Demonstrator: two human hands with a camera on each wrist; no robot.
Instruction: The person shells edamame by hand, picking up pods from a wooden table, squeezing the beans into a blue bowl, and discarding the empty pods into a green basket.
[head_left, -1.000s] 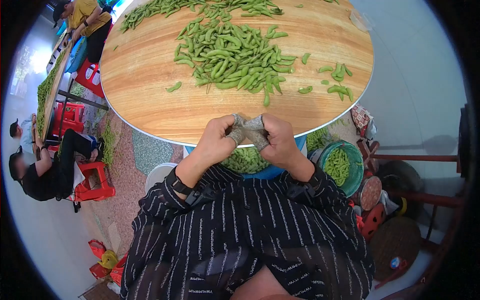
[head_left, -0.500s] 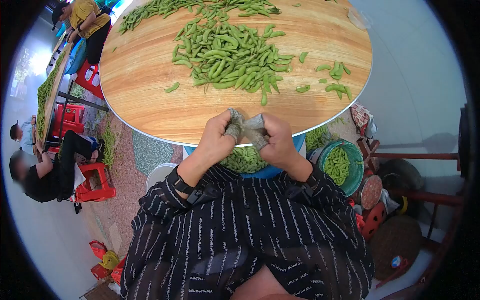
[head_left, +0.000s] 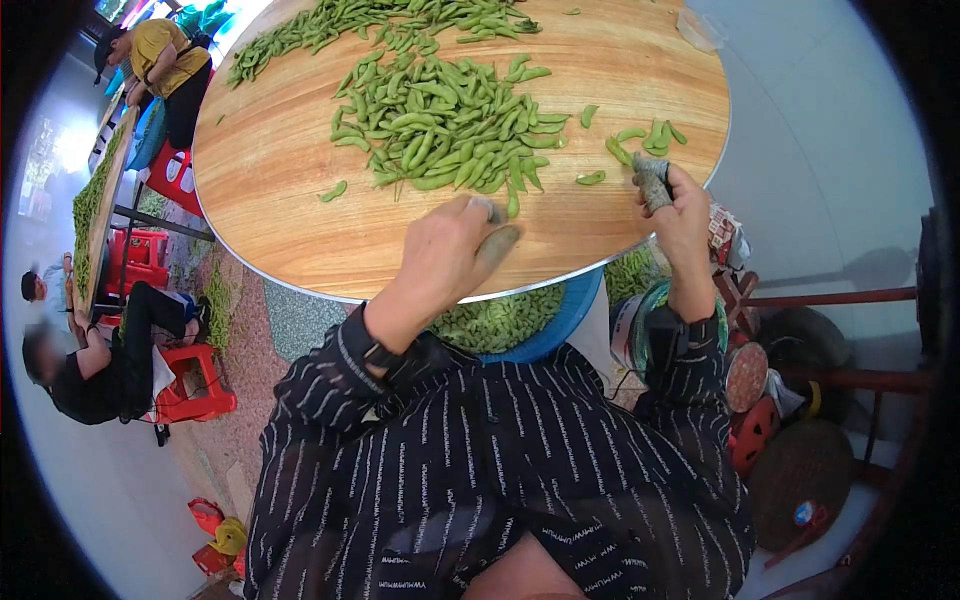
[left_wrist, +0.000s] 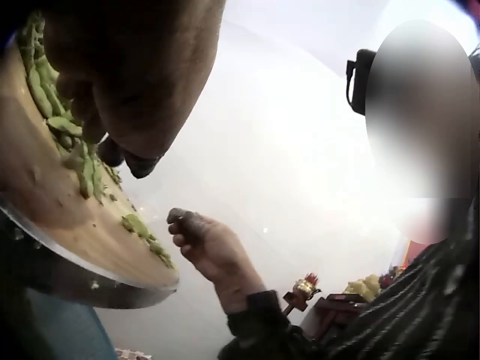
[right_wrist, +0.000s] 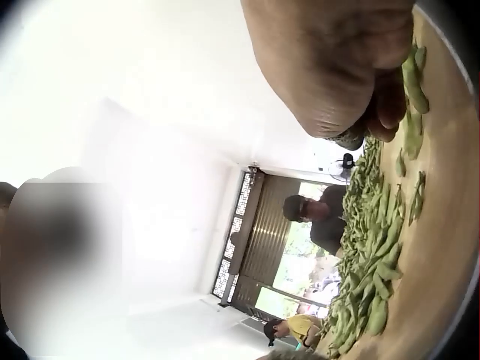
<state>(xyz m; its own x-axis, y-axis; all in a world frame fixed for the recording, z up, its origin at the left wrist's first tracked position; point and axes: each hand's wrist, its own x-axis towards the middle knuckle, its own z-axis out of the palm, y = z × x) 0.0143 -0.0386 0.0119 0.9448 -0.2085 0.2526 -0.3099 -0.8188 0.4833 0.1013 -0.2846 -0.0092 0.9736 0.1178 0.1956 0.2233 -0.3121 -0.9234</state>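
Both hands wear grey finger covers on thumb and forefinger. My left hand point(head_left: 440, 250) hovers low over the table's near edge, thumb and forefinger apart, just short of the large pile of green soybean pods point(head_left: 430, 120). One pod point(head_left: 513, 203) lies right beside its fingertips. To the right, my right hand point(head_left: 680, 215) is at the small scatter of pods point(head_left: 658, 137), its thumb and forefinger close together. A single pod point(head_left: 618, 152) ends right at those fingertips; I cannot tell whether they pinch it. The hand hides whatever lies beneath it.
Under the round wooden table's near edge point(head_left: 330, 240) stands a blue basin point(head_left: 575, 310) of shelled beans. A green bucket point(head_left: 655, 300) is partly hidden by the right forearm. A clear plastic container point(head_left: 700, 30) sits at the far right edge. Other people work along a table at left.
My hands, together at the table's near edge before, have parted. The right one has moved right and forward to the scattered pods; the left has moved slightly toward the pile, its fingers spread apart.
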